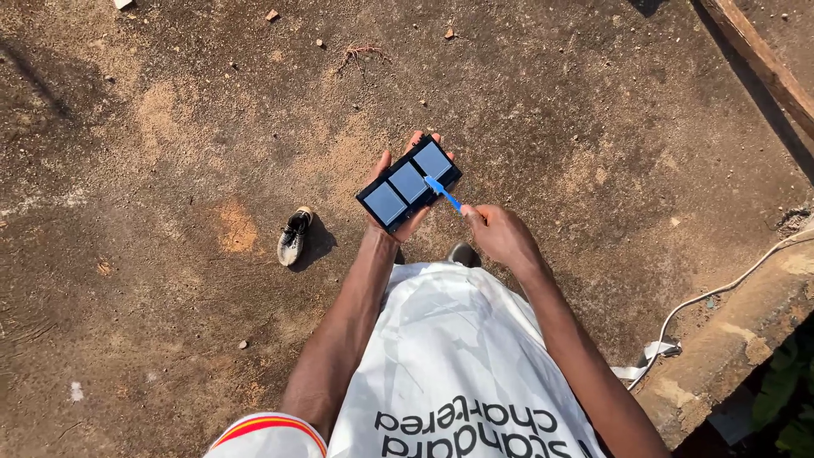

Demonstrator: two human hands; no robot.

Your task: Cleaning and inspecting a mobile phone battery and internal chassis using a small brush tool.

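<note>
1. Head view, far left: bare, stained concrete ground point(127, 254) in sunlight, scattered with small stones and dirt patches.
2. Left of centre, a single black and white shoe point(293, 237) lies on the ground, toe pointing toward the lower left, well apart from the hands.
3. At the centre, the left hand point(398, 212) is held out palm up under a black rectangular tray point(409, 184). Its fingers point(415, 140) curl up around the far edge of the tray, gripping it from below. The tray is tilted diagonally, with three square blue-grey panels in a row, and is held in the air above the ground.
4. Just right of the tray, a thin blue tool point(443, 193) slants down from the right; its tip touches the tray near the panel farthest from the person.
5. The right hand point(500, 236) pinches the lower end of the blue tool, fingers closed together around it.
6. Below the hands, the person's white shirt point(458, 365) with dark lettering fills the lower middle; a dark shoe tip point(464, 254) shows just above it.
7. Farther right, a white cable point(721, 293) runs across the ground to a raised concrete edge point(738, 339).
8. Top right corner, a wooden plank point(763, 59) lies diagonally.
</note>
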